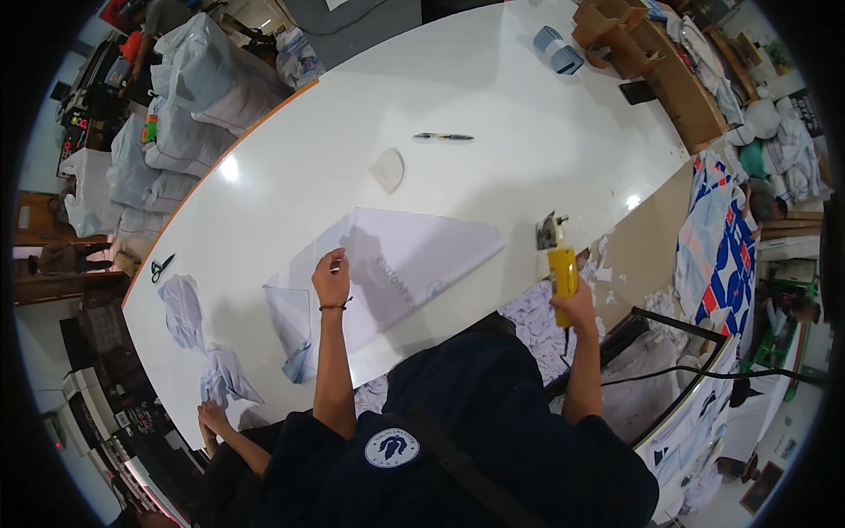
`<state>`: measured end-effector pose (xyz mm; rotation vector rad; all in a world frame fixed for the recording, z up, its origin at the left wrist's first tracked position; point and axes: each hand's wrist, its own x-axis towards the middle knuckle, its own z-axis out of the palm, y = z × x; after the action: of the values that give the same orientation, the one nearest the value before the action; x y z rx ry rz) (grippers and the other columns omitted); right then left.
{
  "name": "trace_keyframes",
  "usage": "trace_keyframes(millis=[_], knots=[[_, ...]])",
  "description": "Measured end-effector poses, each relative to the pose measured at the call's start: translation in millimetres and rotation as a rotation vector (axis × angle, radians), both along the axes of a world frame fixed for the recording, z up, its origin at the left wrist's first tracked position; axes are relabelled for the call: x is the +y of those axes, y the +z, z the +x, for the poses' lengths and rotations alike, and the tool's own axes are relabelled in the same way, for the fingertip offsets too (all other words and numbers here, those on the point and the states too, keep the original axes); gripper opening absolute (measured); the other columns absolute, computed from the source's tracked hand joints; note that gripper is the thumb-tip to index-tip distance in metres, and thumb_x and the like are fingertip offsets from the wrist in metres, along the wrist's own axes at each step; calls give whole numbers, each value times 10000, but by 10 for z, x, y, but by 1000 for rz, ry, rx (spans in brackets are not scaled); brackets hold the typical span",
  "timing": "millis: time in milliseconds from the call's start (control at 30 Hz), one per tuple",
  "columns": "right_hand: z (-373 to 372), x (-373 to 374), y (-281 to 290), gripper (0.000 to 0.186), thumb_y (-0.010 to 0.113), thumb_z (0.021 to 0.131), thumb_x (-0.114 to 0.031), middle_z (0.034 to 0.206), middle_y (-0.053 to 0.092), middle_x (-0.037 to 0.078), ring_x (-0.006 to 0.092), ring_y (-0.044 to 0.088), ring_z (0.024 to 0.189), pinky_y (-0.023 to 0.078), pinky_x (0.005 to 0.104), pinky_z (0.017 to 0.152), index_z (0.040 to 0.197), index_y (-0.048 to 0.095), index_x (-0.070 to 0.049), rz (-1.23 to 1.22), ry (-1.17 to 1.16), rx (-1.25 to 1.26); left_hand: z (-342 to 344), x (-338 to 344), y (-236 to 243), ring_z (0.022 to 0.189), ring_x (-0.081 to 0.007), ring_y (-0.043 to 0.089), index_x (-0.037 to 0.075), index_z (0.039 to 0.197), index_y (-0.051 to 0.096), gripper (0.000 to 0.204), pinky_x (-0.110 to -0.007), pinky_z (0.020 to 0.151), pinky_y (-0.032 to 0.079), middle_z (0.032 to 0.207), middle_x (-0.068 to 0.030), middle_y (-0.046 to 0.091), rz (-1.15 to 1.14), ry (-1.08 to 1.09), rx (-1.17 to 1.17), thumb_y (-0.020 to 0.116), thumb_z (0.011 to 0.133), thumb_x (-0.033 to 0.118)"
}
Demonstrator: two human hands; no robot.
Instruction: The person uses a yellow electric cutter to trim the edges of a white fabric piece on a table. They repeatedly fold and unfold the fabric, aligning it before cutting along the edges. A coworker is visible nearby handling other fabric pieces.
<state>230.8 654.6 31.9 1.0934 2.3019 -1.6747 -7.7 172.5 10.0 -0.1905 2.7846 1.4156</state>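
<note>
My left hand (331, 275), fingers loosely curled with a gap by the thumb and nothing visible held, is over a large pale sheet (440, 255) with faint printing, folded at its lower left. My right hand (574, 306) grips a yellow hand-held power tool (562, 282) with a metal head, to the right of the sheet. A small pale cut piece (387, 169) and a pen (444, 136) lie farther up the white table (493, 97).
Crumpled cloth (183, 312) and scissors (162, 266) are at left, near a co-worker's hands (211, 419). Cardboard boxes (616, 40), a rolled bundle (557, 50) and a phone (635, 92) are top right. Scraps (541, 339) and a black cable (687, 370) are at lower right.
</note>
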Motion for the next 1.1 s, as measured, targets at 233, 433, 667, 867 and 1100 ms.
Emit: trace_keyframes(millis=[233,433,667,867,1100], knots=[[476,-1002,146,635,787,611,-30,948,655,94,203,670,804,570,342,697,1195,539,-20,-149,16,-37,128,91,-49,819,-159,695,61,1105,728,205,-287,715,553,1004,-85,739,77,-183,4,669,912,101],[281,-1407,361,532,803,739,-229,908,661,124,204,670,781,552,353,680,1150,573,18,-52,74,-71,120,208,18,762,-153,690,45,1068,732,176,-278,676,547,955,-89,737,131,-269,7,662,908,70],[51,-1435,406,447,704,914,-411,773,642,102,184,634,637,531,334,575,1042,629,11,-5,91,-118,184,165,70,763,-154,689,53,1072,730,174,-279,676,548,920,-85,730,156,-288,-13,664,914,84],[-59,-1375,401,438,696,918,-422,739,623,76,152,615,602,521,321,533,1023,639,-1,-47,120,-102,210,72,41,762,-154,687,47,1072,727,172,-277,677,548,924,-92,728,139,-296,-12,664,917,90],[-169,-1361,490,418,706,919,-400,735,615,62,145,611,602,519,317,529,1020,631,-2,-78,135,-143,215,47,23,776,-163,691,41,1080,722,183,-284,688,551,953,-104,727,177,-300,-30,671,914,100]])
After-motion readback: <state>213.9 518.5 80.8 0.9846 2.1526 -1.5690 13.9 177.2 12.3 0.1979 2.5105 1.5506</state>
